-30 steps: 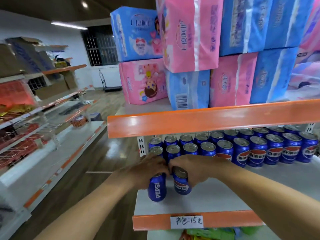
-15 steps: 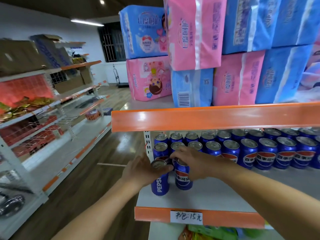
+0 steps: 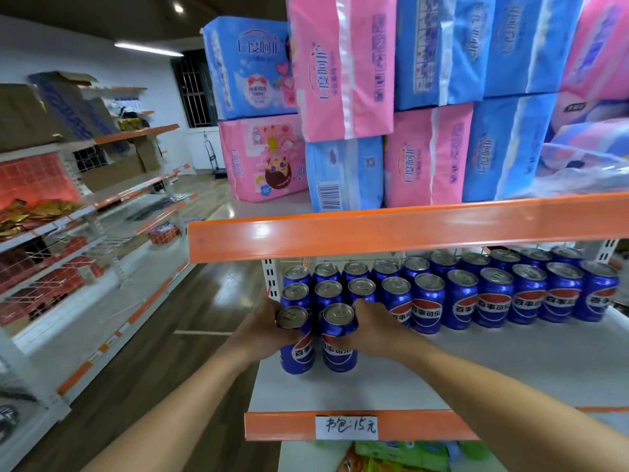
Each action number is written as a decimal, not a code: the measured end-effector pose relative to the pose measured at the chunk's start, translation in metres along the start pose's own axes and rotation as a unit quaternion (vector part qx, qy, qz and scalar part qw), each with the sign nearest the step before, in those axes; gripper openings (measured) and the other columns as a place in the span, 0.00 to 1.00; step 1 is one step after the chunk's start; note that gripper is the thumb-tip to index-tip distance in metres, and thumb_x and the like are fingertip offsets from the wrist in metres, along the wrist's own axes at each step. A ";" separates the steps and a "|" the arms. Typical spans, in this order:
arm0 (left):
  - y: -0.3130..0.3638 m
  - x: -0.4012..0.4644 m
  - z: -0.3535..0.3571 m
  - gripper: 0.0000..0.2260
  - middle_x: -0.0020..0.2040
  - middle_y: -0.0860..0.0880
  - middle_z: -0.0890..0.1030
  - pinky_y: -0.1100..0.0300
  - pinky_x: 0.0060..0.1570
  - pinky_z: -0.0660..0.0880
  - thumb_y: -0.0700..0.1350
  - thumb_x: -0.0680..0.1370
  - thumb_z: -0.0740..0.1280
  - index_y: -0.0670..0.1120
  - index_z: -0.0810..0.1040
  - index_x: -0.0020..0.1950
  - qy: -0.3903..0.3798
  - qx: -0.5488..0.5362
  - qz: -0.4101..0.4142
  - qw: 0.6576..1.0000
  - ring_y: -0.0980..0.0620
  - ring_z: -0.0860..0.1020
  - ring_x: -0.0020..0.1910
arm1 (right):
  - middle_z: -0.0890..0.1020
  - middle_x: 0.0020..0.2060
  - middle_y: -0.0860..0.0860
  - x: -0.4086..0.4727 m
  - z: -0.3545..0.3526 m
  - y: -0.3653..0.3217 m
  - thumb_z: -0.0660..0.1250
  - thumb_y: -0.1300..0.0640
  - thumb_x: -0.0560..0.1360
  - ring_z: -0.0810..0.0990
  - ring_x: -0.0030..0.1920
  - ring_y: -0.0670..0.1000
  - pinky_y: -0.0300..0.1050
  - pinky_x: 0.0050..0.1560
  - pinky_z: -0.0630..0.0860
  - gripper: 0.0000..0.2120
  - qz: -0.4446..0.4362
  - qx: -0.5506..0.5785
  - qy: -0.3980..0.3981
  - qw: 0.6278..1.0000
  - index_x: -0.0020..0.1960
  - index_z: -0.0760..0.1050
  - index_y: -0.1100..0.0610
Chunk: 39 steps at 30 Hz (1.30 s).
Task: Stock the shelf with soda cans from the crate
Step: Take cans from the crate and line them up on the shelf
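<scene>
1. Now 2 blue soda cans stand upright on the white shelf (image 3: 476,366), near its left end and close to the front edge.
2. The left hand (image 3: 262,327) holds the left can (image 3: 295,338). Its fingers are curled tight around the can's upper part.
3. The right hand (image 3: 374,330) holds the right can (image 3: 339,337). Its fingers are wrapped around the top half of that can.
4. These 2 cans stand side by side, very close together, but I cannot tell if they touch.
5. Behind them stand 2 rows of blue cans (image 3: 493,294), running from the left end to the right along the back of the shelf. The 2 held cans sit just in front of the left end of these rows.
6. An orange strip (image 3: 282,425) runs along the shelf's front edge, with a white price tag (image 3: 346,426) stuck on it.
7. Above the cans is another orange shelf edge (image 3: 391,229). On that upper shelf sit big pink and blue soft packs (image 3: 343,63), piled on each other.
8. To the left, across a wooden floor (image 3: 163,335), stands another set of shelves (image 3: 51,229) with red boxes.
</scene>
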<state>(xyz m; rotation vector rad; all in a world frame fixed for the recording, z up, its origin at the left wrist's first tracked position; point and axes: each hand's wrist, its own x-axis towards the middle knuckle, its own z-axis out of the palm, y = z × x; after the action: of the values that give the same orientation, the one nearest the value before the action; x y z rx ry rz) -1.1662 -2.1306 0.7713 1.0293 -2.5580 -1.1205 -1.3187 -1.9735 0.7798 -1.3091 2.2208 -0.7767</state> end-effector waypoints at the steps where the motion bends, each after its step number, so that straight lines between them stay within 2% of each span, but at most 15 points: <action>1: -0.001 0.003 0.000 0.11 0.47 0.53 0.84 0.67 0.39 0.77 0.37 0.72 0.75 0.45 0.80 0.51 -0.004 -0.009 -0.010 1.000 0.58 0.81 0.47 | 0.76 0.35 0.42 0.001 0.000 -0.001 0.77 0.51 0.72 0.73 0.34 0.39 0.30 0.27 0.65 0.16 -0.002 0.010 0.001 1.000 0.38 0.68 0.49; 3: -0.006 0.009 0.000 0.15 0.49 0.51 0.84 0.66 0.40 0.78 0.37 0.70 0.76 0.44 0.79 0.54 -0.014 -0.032 -0.044 0.998 0.55 0.81 0.49 | 0.79 0.37 0.41 0.003 0.002 0.000 0.78 0.52 0.70 0.78 0.38 0.41 0.30 0.32 0.68 0.13 -0.003 0.039 0.001 0.999 0.40 0.72 0.48; 4: -0.007 0.010 0.000 0.19 0.50 0.49 0.84 0.63 0.42 0.80 0.41 0.67 0.78 0.44 0.78 0.55 -0.011 -0.038 -0.059 0.997 0.53 0.82 0.50 | 0.79 0.38 0.41 0.004 0.004 0.000 0.78 0.52 0.70 0.79 0.40 0.41 0.30 0.33 0.68 0.13 -0.005 0.054 0.001 0.999 0.40 0.73 0.47; 7: -0.016 0.016 0.007 0.40 0.53 0.50 0.83 0.60 0.40 0.81 0.63 0.55 0.83 0.47 0.75 0.60 0.011 -0.042 -0.074 0.996 0.53 0.82 0.50 | 0.79 0.39 0.40 0.004 0.010 0.001 0.77 0.53 0.70 0.77 0.40 0.37 0.29 0.35 0.69 0.13 -0.003 0.084 0.007 0.996 0.41 0.72 0.45; 8: -0.017 0.017 0.009 0.38 0.51 0.51 0.83 0.62 0.38 0.79 0.64 0.57 0.83 0.48 0.76 0.59 0.009 -0.051 -0.066 0.996 0.55 0.82 0.47 | 0.79 0.39 0.40 0.004 0.011 0.001 0.77 0.53 0.71 0.76 0.40 0.36 0.29 0.35 0.68 0.13 0.001 0.087 0.010 0.996 0.41 0.71 0.45; 11: -0.020 0.015 0.012 0.16 0.37 0.55 0.82 0.67 0.33 0.74 0.49 0.67 0.82 0.49 0.79 0.47 0.017 -0.043 -0.037 0.998 0.58 0.80 0.36 | 0.77 0.38 0.40 0.003 0.012 0.000 0.76 0.55 0.72 0.74 0.38 0.36 0.27 0.31 0.67 0.14 0.011 0.097 0.016 0.995 0.40 0.70 0.46; 13: -0.023 0.016 0.012 0.12 0.34 0.56 0.81 0.69 0.32 0.73 0.46 0.68 0.81 0.49 0.79 0.44 0.017 -0.053 -0.019 0.998 0.60 0.80 0.36 | 0.77 0.37 0.41 0.002 0.012 -0.001 0.76 0.56 0.72 0.75 0.37 0.37 0.28 0.30 0.67 0.14 0.019 0.106 0.015 0.994 0.39 0.70 0.47; 20: -0.023 0.008 0.009 0.14 0.45 0.55 0.85 0.71 0.36 0.75 0.43 0.69 0.80 0.48 0.82 0.52 0.022 -0.078 0.020 0.997 0.61 0.82 0.45 | 0.79 0.38 0.42 -0.001 0.017 -0.003 0.75 0.57 0.71 0.77 0.37 0.37 0.28 0.31 0.68 0.12 0.030 0.113 0.038 0.992 0.41 0.72 0.48; 23: -0.024 0.008 0.010 0.16 0.48 0.53 0.84 0.70 0.38 0.74 0.45 0.70 0.80 0.47 0.81 0.54 0.027 -0.077 0.021 0.996 0.58 0.81 0.49 | 0.80 0.42 0.41 -0.001 0.026 -0.002 0.76 0.52 0.70 0.78 0.43 0.38 0.31 0.40 0.72 0.12 0.034 0.116 0.059 0.991 0.43 0.72 0.47; 25: -0.025 0.010 0.012 0.16 0.48 0.54 0.83 0.69 0.40 0.74 0.45 0.70 0.80 0.47 0.80 0.54 0.030 -0.076 0.014 0.997 0.58 0.81 0.50 | 0.81 0.46 0.42 0.002 0.033 0.002 0.76 0.47 0.68 0.79 0.48 0.41 0.40 0.48 0.78 0.14 0.043 0.112 0.082 0.989 0.47 0.73 0.46; 29: -0.037 0.011 0.020 0.23 0.55 0.53 0.83 0.62 0.48 0.78 0.52 0.68 0.81 0.48 0.78 0.58 0.029 -0.110 0.003 0.993 0.56 0.81 0.55 | 0.79 0.52 0.41 0.001 0.038 0.006 0.76 0.52 0.67 0.79 0.54 0.46 0.46 0.57 0.77 0.21 0.061 0.106 0.079 0.989 0.54 0.70 0.46; 32: -0.037 -0.001 0.028 0.38 0.63 0.52 0.70 0.54 0.61 0.74 0.62 0.65 0.80 0.48 0.65 0.64 0.045 -0.079 -0.030 0.995 0.54 0.72 0.62 | 0.80 0.57 0.44 -0.003 0.037 0.009 0.78 0.53 0.66 0.78 0.59 0.46 0.46 0.61 0.76 0.27 0.067 0.098 0.067 0.991 0.61 0.70 0.49; 34: -0.032 -0.013 0.032 0.40 0.60 0.51 0.63 0.53 0.66 0.67 0.64 0.65 0.78 0.49 0.59 0.65 0.124 -0.014 -0.028 0.992 0.51 0.64 0.64 | 0.80 0.57 0.44 -0.008 0.037 0.013 0.78 0.53 0.65 0.78 0.59 0.45 0.47 0.62 0.76 0.29 0.071 0.088 0.068 0.991 0.62 0.71 0.50; 37: -0.016 -0.029 0.040 0.32 0.53 0.51 0.64 0.53 0.61 0.65 0.62 0.69 0.75 0.48 0.62 0.60 0.238 0.014 0.076 0.968 0.49 0.65 0.59 | 0.79 0.54 0.45 -0.024 0.030 0.020 0.77 0.53 0.66 0.78 0.57 0.47 0.46 0.59 0.76 0.24 0.081 0.058 0.090 0.991 0.58 0.73 0.52; 39: 0.002 -0.036 0.046 0.22 0.49 0.52 0.63 0.55 0.57 0.63 0.55 0.74 0.74 0.48 0.63 0.55 0.255 0.011 0.152 0.955 0.50 0.65 0.54 | 0.78 0.55 0.49 -0.036 0.025 0.026 0.76 0.55 0.69 0.77 0.58 0.50 0.45 0.57 0.75 0.22 0.111 0.033 0.103 0.988 0.60 0.73 0.55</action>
<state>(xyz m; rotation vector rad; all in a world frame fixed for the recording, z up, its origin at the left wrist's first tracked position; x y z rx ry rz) -1.1591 -2.0794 0.7442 0.7656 -2.2094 -0.6430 -1.3036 -1.9368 0.7472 -0.9659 2.4264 -0.9263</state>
